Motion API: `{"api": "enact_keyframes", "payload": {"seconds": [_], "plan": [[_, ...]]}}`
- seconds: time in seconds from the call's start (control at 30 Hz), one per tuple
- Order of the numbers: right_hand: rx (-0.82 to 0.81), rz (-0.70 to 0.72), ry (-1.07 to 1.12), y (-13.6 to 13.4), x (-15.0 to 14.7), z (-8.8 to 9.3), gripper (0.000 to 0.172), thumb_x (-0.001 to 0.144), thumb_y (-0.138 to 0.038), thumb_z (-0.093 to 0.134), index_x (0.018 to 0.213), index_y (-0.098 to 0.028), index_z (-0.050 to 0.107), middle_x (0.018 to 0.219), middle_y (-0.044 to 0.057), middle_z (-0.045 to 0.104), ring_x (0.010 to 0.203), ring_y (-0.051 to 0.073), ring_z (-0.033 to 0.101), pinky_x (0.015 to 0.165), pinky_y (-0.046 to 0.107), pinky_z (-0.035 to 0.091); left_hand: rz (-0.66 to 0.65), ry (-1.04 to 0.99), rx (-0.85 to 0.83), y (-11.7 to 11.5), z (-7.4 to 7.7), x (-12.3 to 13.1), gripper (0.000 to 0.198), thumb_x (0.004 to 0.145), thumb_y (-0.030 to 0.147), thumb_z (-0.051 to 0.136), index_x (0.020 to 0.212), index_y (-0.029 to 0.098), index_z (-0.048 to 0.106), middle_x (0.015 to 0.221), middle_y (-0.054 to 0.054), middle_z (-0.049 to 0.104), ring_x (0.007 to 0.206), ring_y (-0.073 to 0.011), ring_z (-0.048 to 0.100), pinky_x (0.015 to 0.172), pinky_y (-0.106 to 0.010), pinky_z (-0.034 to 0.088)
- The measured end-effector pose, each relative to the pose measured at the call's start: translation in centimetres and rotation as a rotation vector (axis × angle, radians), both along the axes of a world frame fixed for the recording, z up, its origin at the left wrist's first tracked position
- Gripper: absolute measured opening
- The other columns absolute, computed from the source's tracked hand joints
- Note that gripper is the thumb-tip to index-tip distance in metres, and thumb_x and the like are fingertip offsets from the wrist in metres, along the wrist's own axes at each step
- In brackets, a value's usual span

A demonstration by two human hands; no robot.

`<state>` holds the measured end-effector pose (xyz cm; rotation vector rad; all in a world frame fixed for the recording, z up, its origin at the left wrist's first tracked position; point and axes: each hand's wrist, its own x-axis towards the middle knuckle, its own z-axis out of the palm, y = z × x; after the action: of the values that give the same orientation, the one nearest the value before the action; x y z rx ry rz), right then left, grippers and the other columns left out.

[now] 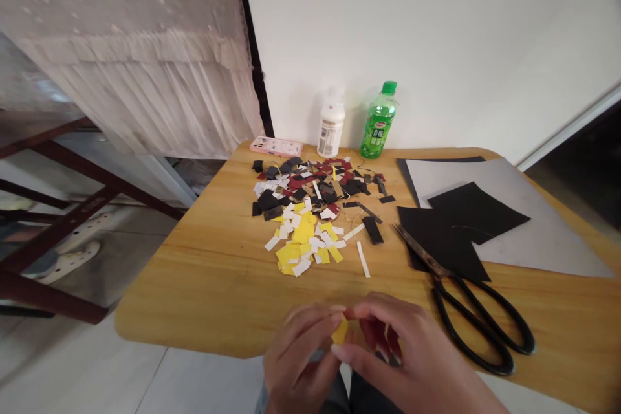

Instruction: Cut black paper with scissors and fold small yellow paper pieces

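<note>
Two bare hands at 6 o'clock, over the near edge of the wooden desk (204,291): left hand (298,362) and right hand (417,356), the grip of each closed, fingers meeting on one yellow paper scrap (340,331), held above the desk. Reddish piece behind the right fingers: cannot tell what. At 4 o'clock, black-handled scissors (453,291), rust-brown blades, lying clear of both hands. At 12 o'clock, one heap of cut paper scraps (308,213): yellow and white nearest, black and red beyond. At 2 o'clock, black card sheets (451,229) on a grey sheet (550,233), largely whole. Farthest: pink phone (276,146), white plastic bottle (331,129), green drink bottle (378,123). Many scraps appear cut; sheets remain.
</note>
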<state>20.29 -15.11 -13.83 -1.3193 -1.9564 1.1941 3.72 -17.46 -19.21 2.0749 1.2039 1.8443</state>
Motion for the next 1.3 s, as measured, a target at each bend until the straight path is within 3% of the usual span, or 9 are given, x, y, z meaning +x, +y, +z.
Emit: {"api": "enact_keyframes", "payload": {"seconds": [0.13, 0.27, 0.4, 0.5, 0.63, 0.87, 1.03, 1.13, 1.3], "plan": [[0.093, -0.022, -0.004, 2.1, -0.3, 1.8, 0.025, 0.092, -0.046, 0.061, 0.092, -0.024, 0.073, 0.069, -0.002, 0.065, 0.059, 0.013, 0.06, 0.052, 0.022, 0.043, -0.019, -0.263, -0.121, -0.1, 0.2, -1.1, 0.011, 0.088, 0.029, 0.074, 0.096, 0.021, 0.074, 0.082, -0.002, 0.079, 0.076, -0.0159, 0.073, 0.075, -0.023, 0.061], [0.301, -0.053, -0.349, 5.6, -2.2, 2.8, 0.012, 0.094, -0.029, 0.062, 0.093, -0.024, 0.073, 0.081, -0.001, 0.07, 0.067, 0.015, 0.065, 0.063, 0.027, 0.049, -0.13, -0.372, -0.225, -0.3, 0.1, -1.4, 0.013, 0.086, 0.035, 0.075, 0.095, 0.026, 0.077, 0.078, 0.0, 0.081, 0.069, -0.0155, 0.073, 0.072, -0.024, 0.062], [0.334, 0.148, -0.577, 8.3, -5.3, 2.0, 0.018, 0.091, -0.019, 0.068, 0.109, -0.021, 0.072, 0.113, 0.008, 0.07, 0.097, 0.024, 0.069, 0.079, 0.032, 0.054, -0.139, -0.392, -0.227, -0.2, 0.2, -1.2, 0.014, 0.083, 0.034, 0.078, 0.095, 0.027, 0.078, 0.076, -0.001, 0.081, 0.07, -0.0169, 0.073, 0.069, -0.024, 0.062], [0.348, 0.241, -0.616, 9.2, -6.8, 1.1, 0.024, 0.088, -0.013, 0.071, 0.112, -0.016, 0.071, 0.117, 0.013, 0.069, 0.104, 0.03, 0.068, 0.082, 0.037, 0.056, -0.182, -0.432, -0.195, 0.1, 0.4, -1.1, 0.014, 0.084, 0.034, 0.077, 0.096, 0.027, 0.078, 0.075, -0.002, 0.08, 0.066, -0.0167, 0.071, 0.064, -0.024, 0.061], [0.342, 0.256, -0.607, 9.7, -6.9, 0.6, 0.017, 0.088, -0.011, 0.069, 0.104, -0.017, 0.073, 0.114, 0.013, 0.069, 0.102, 0.029, 0.068, 0.082, 0.037, 0.056, -0.222, -0.461, -0.206, 0.2, 0.3, -1.0, 0.016, 0.085, 0.03, 0.076, 0.1, 0.028, 0.078, 0.079, -0.003, 0.081, 0.069, -0.0175, 0.072, 0.064, -0.025, 0.061], [0.297, 0.13, -0.321, 10.4, -5.6, -0.1, 0.01, 0.085, -0.012, 0.07, 0.092, -0.019, 0.07, 0.102, 0.008, 0.072, 0.094, 0.026, 0.069, 0.085, 0.04, 0.054, -0.213, -0.578, -0.278, -0.1, -0.3, -0.6, 0.015, 0.082, 0.025, 0.078, 0.097, 0.028, 0.079, 0.082, -0.003, 0.08, 0.075, -0.0178, 0.073, 0.068, -0.024, 0.061], [0.13, -0.005, 0.048, 11.0, -4.4, -0.3, 0.006, 0.084, -0.023, 0.068, 0.089, -0.02, 0.067, 0.087, 0.002, 0.074, 0.078, 0.017, 0.07, 0.072, 0.029, 0.057, -0.065, -0.687, -0.358, -0.4, 0.0, 0.2, 0.011, 0.08, 0.035, 0.081, 0.087, 0.027, 0.08, 0.081, -0.003, 0.08, 0.076, -0.0185, 0.074, 0.071, -0.026, 0.061], [0.004, -0.067, 0.229, 10.4, -3.3, -0.2, 0.017, 0.082, -0.031, 0.067, 0.095, -0.02, 0.071, 0.086, 0.002, 0.075, 0.077, 0.016, 0.071, 0.064, 0.027, 0.059, 0.019, -0.607, -0.382, -0.5, -0.1, 0.3, 0.015, 0.083, 0.037, 0.078, 0.088, 0.024, 0.08, 0.083, -0.006, 0.08, 0.079, -0.0208, 0.074, 0.072, -0.029, 0.062], [-0.176, -0.166, 0.427, 8.3, -2.0, -0.3, 0.024, 0.075, -0.041, 0.076, 0.088, -0.021, 0.08, 0.086, 0.003, 0.077, 0.071, 0.015, 0.068, 0.061, 0.024, 0.057, 0.049, -0.437, -0.281, -0.2, -0.4, 0.4, 0.01, 0.085, 0.027, 0.075, 0.094, 0.024, 0.079, 0.085, -0.005, 0.08, 0.078, -0.0198, 0.074, 0.07, -0.026, 0.062]]}}
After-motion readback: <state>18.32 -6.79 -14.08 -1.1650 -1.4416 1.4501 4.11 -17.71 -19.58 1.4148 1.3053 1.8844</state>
